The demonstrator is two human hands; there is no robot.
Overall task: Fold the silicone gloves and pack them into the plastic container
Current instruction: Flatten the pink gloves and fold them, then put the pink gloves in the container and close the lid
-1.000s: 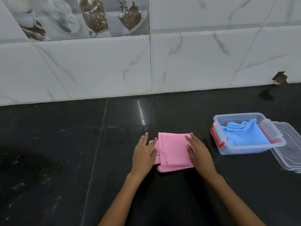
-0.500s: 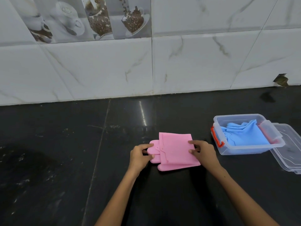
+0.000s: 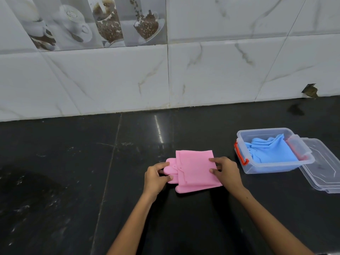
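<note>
A folded pink silicone glove (image 3: 195,168) lies on the black counter, its finger tips sticking out on the left. My left hand (image 3: 156,176) pinches those finger tips at the glove's left edge. My right hand (image 3: 225,172) grips the right edge, thumb on top. To the right stands a clear plastic container (image 3: 272,165) with an orange latch, and a folded blue silicone glove (image 3: 270,153) lies inside it.
The container's clear lid (image 3: 323,166) lies flat on the counter just right of the container. A white marble-tiled wall (image 3: 184,70) rises behind the counter. The black counter (image 3: 73,181) stretches to the left and front.
Both hands went from pressing flat on the pink glove to pinching its left and right edges. The glove has stayed in the same spot on the counter.
</note>
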